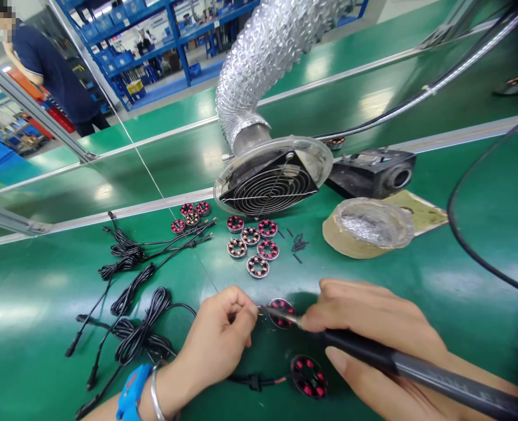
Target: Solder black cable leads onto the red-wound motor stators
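Observation:
A black soldering iron [373, 351] lies in my right hand [373, 316], its thin metal tip pointing left across a red-wound motor stator [282, 313]. My left hand [221, 333] is closed in a pinch on the end of a black cable [184, 307], with a bit of thin wire showing near the iron's tip. Whether tip and wire touch, I cannot tell. Below, another red-wound stator [309, 377] is joined to a cable that passes under my left wrist. Coiled black cables [142, 339] with plugs lie to the left of that hand.
Several stators [250, 236] with red or copper windings stand farther back. Small black sleeve pieces [300, 242] are scattered beside them. A fume extractor [270, 187] on a foil duct [268, 70] hangs over the bench, near a tan-rimmed pot [366, 228] and a black holder [373, 169]. Beyond the bench stands a person [52, 70].

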The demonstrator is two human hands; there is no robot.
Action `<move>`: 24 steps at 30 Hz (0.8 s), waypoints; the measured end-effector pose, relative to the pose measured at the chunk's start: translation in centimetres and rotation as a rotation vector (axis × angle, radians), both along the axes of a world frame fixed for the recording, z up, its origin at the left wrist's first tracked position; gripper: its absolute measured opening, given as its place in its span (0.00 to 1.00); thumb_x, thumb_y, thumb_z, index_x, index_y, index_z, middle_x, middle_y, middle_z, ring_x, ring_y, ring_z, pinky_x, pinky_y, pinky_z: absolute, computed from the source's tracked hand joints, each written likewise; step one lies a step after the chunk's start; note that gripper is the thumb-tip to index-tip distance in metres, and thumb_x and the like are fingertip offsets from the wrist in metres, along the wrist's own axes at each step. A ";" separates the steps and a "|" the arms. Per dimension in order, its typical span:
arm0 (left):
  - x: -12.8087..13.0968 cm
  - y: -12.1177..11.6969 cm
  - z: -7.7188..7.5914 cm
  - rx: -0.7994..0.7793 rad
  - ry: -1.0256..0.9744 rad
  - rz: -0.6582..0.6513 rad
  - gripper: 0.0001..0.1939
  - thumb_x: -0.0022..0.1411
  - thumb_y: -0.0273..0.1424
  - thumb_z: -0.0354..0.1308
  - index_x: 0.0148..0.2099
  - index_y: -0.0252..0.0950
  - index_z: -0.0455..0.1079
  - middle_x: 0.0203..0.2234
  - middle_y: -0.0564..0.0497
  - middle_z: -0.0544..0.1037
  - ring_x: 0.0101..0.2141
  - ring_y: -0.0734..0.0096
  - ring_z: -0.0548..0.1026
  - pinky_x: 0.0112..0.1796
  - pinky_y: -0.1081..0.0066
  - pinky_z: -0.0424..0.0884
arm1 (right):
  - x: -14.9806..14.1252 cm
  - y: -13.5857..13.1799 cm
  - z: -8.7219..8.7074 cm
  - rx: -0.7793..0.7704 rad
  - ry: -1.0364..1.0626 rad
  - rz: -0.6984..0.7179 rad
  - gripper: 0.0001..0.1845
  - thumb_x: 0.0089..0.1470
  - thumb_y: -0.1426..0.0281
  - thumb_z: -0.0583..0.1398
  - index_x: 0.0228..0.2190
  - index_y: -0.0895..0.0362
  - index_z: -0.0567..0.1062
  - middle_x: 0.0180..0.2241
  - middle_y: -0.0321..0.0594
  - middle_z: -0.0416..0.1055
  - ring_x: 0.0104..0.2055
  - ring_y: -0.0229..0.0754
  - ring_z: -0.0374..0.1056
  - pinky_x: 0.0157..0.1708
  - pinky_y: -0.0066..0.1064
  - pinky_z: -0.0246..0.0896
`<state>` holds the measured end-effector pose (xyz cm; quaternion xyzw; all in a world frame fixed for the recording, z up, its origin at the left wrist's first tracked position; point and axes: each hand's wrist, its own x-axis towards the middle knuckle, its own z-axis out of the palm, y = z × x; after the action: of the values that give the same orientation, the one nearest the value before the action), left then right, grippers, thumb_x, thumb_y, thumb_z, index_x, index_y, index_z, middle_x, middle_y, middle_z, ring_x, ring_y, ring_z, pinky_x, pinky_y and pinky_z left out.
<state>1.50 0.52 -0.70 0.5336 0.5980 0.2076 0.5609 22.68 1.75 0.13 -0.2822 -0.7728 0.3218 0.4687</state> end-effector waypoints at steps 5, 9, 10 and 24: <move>0.0 0.0 0.1 0.006 -0.006 -0.004 0.10 0.65 0.33 0.50 0.31 0.37 0.64 0.16 0.59 0.66 0.19 0.77 0.60 0.23 0.76 0.55 | 0.3 -0.5 0.6 -0.036 -0.062 -0.064 0.17 0.49 0.80 0.53 0.38 0.49 0.70 0.20 0.32 0.60 0.20 0.40 0.60 0.22 0.35 0.53; 0.0 0.0 0.1 0.011 -0.007 -0.005 0.11 0.66 0.34 0.50 0.31 0.37 0.63 0.16 0.59 0.66 0.19 0.78 0.60 0.23 0.76 0.55 | 0.2 -1.0 0.8 -0.056 -0.044 -0.145 0.16 0.50 0.79 0.54 0.37 0.48 0.70 0.20 0.32 0.60 0.20 0.40 0.60 0.22 0.35 0.53; -0.1 0.0 0.0 0.012 -0.007 -0.004 0.11 0.66 0.34 0.50 0.31 0.37 0.63 0.16 0.59 0.66 0.19 0.78 0.60 0.23 0.76 0.55 | 0.2 -1.0 0.8 -0.049 -0.050 -0.133 0.16 0.50 0.79 0.54 0.37 0.49 0.70 0.20 0.33 0.60 0.20 0.40 0.60 0.22 0.35 0.53; 0.1 -0.1 0.2 0.000 0.014 0.004 0.11 0.66 0.35 0.50 0.31 0.37 0.63 0.16 0.59 0.66 0.19 0.78 0.60 0.23 0.76 0.54 | 0.2 -0.1 -0.3 0.020 0.032 0.036 0.16 0.49 0.80 0.52 0.39 0.55 0.70 0.21 0.32 0.62 0.21 0.37 0.56 0.23 0.32 0.45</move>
<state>1.61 0.46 -0.51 0.5340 0.6028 0.2050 0.5562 22.83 1.66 -0.20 -0.2583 -0.7734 0.3270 0.4777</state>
